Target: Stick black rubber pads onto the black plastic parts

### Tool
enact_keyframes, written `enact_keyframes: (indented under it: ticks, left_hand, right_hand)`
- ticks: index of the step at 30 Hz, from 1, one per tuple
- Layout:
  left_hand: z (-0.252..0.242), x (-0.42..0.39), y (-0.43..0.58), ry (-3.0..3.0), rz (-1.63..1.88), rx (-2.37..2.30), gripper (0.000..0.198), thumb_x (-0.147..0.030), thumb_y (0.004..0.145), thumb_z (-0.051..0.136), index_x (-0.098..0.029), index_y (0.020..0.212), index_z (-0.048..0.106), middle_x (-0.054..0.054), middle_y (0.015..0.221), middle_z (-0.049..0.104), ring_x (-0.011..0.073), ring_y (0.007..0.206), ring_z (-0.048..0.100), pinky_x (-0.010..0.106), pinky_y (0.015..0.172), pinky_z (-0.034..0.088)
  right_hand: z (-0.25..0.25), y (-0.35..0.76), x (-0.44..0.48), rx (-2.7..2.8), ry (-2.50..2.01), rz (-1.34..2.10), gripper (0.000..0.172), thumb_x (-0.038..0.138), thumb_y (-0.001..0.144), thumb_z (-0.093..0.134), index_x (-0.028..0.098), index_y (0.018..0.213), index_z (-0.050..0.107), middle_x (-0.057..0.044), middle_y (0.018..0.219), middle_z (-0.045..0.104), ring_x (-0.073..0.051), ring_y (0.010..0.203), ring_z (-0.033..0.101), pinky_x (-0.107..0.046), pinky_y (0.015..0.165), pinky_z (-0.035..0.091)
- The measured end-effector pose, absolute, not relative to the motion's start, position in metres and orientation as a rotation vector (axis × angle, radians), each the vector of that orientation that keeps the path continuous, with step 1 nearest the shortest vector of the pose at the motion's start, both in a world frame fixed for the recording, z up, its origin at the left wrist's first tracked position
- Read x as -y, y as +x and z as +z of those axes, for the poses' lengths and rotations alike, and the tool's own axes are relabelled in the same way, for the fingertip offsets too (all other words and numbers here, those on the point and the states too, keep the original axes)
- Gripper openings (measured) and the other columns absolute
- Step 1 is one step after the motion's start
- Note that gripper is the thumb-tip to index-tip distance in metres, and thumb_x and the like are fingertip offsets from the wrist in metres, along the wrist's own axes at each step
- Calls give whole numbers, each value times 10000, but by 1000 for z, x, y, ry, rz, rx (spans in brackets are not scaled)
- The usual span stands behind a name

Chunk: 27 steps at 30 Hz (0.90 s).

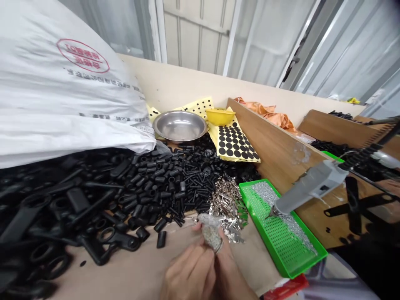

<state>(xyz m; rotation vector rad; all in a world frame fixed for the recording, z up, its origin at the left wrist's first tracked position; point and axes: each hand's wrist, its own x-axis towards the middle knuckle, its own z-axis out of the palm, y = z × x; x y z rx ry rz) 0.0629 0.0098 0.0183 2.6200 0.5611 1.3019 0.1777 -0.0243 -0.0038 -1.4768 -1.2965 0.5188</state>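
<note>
Both of my hands meet at the bottom middle, in front of the pile of silvery metal clips [226, 200]. My left hand [189, 271] has its fingers curled against the near side of a small clear plastic bag [211, 235] with small pale grains or pieces inside. My right hand [228, 264] is wrapped round the bag's right side. The bag's upper end is crumpled and blurred. Black plastic caps [156, 173] and black screw-like pieces [195, 185] lie heaped beyond my hands.
Right of my hands, a green tray [271, 237] holds small silvery screws, with a grey electric screwdriver [312, 187] over it. Further back are a steel bowl [180, 125], a yellow bowl [220, 116] and black-dot sticker sheets [236, 143]. A white sack [62, 91] stands left.
</note>
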Motion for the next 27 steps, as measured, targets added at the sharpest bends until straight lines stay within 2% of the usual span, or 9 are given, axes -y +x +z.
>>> enact_keyframes:
  ticks: [4, 7, 9, 11, 14, 17, 21, 24, 27]
  left_hand:
    - [21, -1, 58, 2620, 1317, -533, 227, -17, 826, 390, -189, 773, 528, -16, 559, 558, 118, 484, 537, 217, 530, 463]
    - [32, -2, 52, 2598, 1228, -576, 155, -83, 854, 436, -166, 910, 554, 19, 687, 623, 132, 607, 598, 224, 602, 492]
    - [41, -4, 51, 2650, 1195, -644, 139, -149, 869, 463, -158, 971, 557, 46, 783, 649, 149, 698, 627, 233, 638, 503]
    - [50, -5, 56, 2744, 1262, -713, 137, -157, 883, 436, -167, 920, 568, 47, 778, 655, 155, 701, 636, 235, 611, 501]
    - [59, -6, 67, 2814, 1373, -691, 276, -170, 914, 325, -189, 750, 546, 31, 633, 616, 147, 583, 610, 235, 520, 483]
    - [63, -6, 76, 2810, 1331, -573, 374, -249, 937, 251, -198, 684, 523, 17, 540, 561, 143, 471, 551, 246, 446, 464]
    - [60, -6, 79, 2815, 1271, -520, 351, -275, 922, 307, -198, 653, 518, 11, 526, 544, 146, 458, 539, 254, 433, 465]
    - [53, -6, 79, 2837, 1234, -470, 327, -198, 905, 322, -197, 634, 505, 12, 538, 549, 143, 483, 545, 252, 456, 469]
    - [44, -4, 78, 2832, 1227, -397, 306, -161, 904, 338, -190, 642, 493, 7, 552, 545, 137, 485, 532, 247, 452, 459]
  right_hand:
    - [14, 192, 35, 1485, -1485, 479, 282, 141, 891, 385, 223, 1090, 568, -67, 1030, 641, -193, 988, 606, -323, 850, 513]
    - [22, 201, 36, 1652, -1497, 253, 378, 76, 803, 390, 181, 1142, 520, -120, 1223, 555, -227, 1111, 546, -383, 926, 475]
    - [23, 205, 36, 1706, -1531, 64, 384, 63, 752, 407, 146, 1109, 518, -166, 1282, 508, -266, 1148, 524, -415, 912, 484]
    - [24, 206, 35, 1735, -1548, -107, 336, 57, 721, 425, 134, 1028, 538, -193, 1254, 520, -288, 1131, 537, -416, 863, 514]
    - [25, 206, 36, 1769, -1535, -313, 299, 37, 712, 429, 124, 966, 560, -205, 1200, 550, -283, 1074, 576, -393, 821, 544]
    - [24, 205, 37, 1794, -1573, -445, 267, 26, 714, 425, 126, 904, 583, -200, 1146, 587, -279, 994, 614, -381, 764, 567]
    - [20, 205, 39, 1821, -1664, -517, 322, 6, 714, 391, 125, 913, 613, -187, 1120, 615, -260, 878, 643, -357, 660, 579]
    - [18, 206, 41, 1835, -1687, -499, 358, -5, 707, 371, 125, 921, 627, -184, 1133, 612, -258, 901, 635, -355, 678, 576]
    - [19, 207, 43, 1828, -1668, -499, 334, -7, 693, 376, 144, 845, 632, -171, 1137, 610, -240, 926, 624, -334, 710, 570]
